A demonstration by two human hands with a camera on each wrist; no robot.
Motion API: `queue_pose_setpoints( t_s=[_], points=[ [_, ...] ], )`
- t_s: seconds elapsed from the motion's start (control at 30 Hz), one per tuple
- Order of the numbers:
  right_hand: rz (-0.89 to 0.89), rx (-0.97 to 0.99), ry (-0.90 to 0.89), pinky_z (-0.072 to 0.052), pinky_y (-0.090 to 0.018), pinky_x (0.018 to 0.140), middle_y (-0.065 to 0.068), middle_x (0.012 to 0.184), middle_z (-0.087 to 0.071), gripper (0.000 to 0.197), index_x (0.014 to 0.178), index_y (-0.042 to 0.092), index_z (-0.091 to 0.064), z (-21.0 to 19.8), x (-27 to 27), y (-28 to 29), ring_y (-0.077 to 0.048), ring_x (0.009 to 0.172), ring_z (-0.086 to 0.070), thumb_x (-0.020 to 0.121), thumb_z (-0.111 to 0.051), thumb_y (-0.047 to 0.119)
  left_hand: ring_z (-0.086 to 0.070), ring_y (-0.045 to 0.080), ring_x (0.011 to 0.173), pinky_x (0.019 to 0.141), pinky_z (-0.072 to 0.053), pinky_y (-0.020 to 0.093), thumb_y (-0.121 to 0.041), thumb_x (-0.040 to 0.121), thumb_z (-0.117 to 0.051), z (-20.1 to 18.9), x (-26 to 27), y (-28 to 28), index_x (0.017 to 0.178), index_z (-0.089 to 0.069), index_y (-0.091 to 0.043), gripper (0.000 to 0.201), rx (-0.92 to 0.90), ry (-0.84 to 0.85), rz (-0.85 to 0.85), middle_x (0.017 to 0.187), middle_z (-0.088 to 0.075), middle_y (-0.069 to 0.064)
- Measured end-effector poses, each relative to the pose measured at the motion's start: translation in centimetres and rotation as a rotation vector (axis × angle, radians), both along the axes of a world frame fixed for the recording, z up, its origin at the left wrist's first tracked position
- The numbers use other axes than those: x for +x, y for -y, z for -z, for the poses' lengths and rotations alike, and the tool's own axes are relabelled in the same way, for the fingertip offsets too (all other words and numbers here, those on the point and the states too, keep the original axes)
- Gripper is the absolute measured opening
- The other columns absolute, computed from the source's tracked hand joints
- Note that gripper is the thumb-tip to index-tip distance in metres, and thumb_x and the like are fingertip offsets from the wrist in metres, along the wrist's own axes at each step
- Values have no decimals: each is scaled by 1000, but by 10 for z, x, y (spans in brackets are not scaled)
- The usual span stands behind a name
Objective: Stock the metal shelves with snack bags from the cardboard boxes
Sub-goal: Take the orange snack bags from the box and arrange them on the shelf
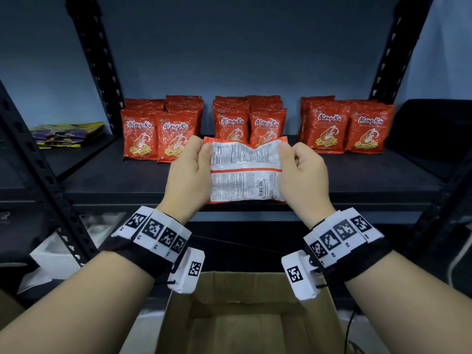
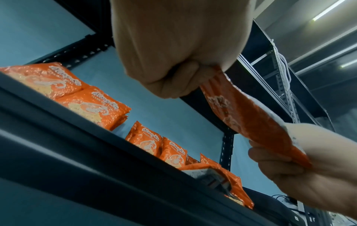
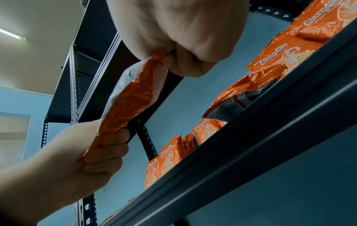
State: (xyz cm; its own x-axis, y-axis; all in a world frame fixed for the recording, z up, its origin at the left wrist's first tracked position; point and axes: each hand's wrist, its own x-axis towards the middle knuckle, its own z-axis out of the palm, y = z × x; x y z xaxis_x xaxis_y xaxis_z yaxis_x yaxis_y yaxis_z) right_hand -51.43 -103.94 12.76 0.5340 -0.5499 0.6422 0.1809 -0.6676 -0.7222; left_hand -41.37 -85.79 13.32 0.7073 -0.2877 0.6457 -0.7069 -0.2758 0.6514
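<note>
I see my left hand point(image 1: 187, 172) and right hand point(image 1: 301, 172) gripping a snack bag point(image 1: 245, 172) near the stocked metal shelf point(image 1: 107, 180).

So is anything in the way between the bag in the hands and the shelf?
Nothing visible blocks it. Both hands, left hand and right hand, hold the snack bag just over the shelf's bare front strip. The red bags already stocked stand further back, so the open space in front of them looks free.
</note>
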Motion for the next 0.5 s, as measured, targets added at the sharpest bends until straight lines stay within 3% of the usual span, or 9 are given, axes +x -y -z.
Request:
queue_pose_setpoints(
  t_s=[0.13, 0.3, 0.4, 0.5],
  points=[
    [22, 64, 61, -35, -37, 60, 3, 61, -40, 47, 69, 7, -43, 6, 3, -5, -10, 60, -36, 108, -51, 32, -35, 4, 60, 57, -33, 16, -26, 110, -42, 5, 2, 0, 78, -39, -22, 32, -59, -26, 1, 68, -38, -8],
    [20, 90, 78, -39, -39, 61, 2, 63, -42, 46, 70, 8, -43, 4, 4, -6, -11, 62, -38, 108, -50, 32, -36, 3, 60, 56, -32, 16, -26, 110, -43, 0, 4, -3, 76, -39, -25, 34, -62, -18, 23, 67, -38, -9],
    [-69, 103, 31, -35, -34, 59, 2, 66, -39, 44, 72, 9, -40, 2, 0, -1, -7, 61, -35, 109, -48, 31, -35, 3, 64, 60, -33, 18, -26, 110, -43, 2, 4, -7, 77, -39, -19, 34, -40, -56, 66, 71, -38, -9],
    [-149, 91, -12, -34, -20, 56, 4, 68, -42, 37, 75, 15, -45, -1, -3, -7, -3, 59, -37, 109, -48, 28, -46, -3, 68, 66, -39, 9, -34, 104, -56, -2, 2, -6, 82, -47, -15, 30, -122, -247, 160, 77, -48, -7]
  ],
)
